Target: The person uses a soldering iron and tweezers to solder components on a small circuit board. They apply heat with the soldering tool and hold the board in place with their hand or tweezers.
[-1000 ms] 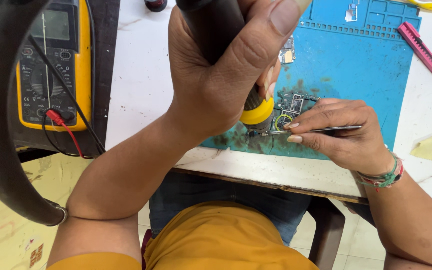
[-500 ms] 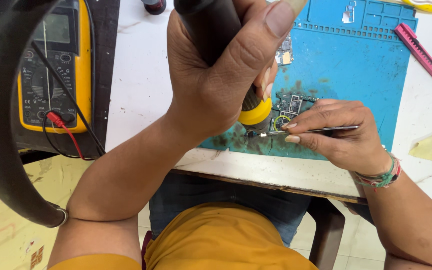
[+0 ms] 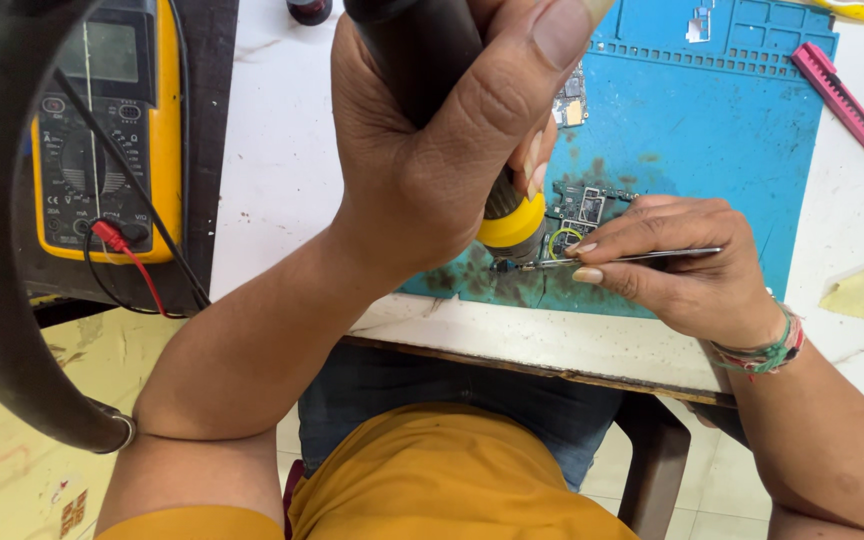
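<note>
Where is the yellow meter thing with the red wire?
In the head view, the yellow multimeter lies at the upper left on a dark mat, left of the left hand and well apart from the blue work mat.

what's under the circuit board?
The circuit board lies on the blue work mat, stained dark near its front edge. The left hand with its black-and-yellow tool covers the board's left part, so that stretch cannot be seen.

We were at an electronics repair bench: a blue work mat (image 3: 712,120) with a small circuit board (image 3: 582,212) lay on the table (image 3: 272,150), a yellow multimeter (image 3: 117,130) with leads sat far left, and a soldering tool (image 3: 442,90) was in hand.
</note>
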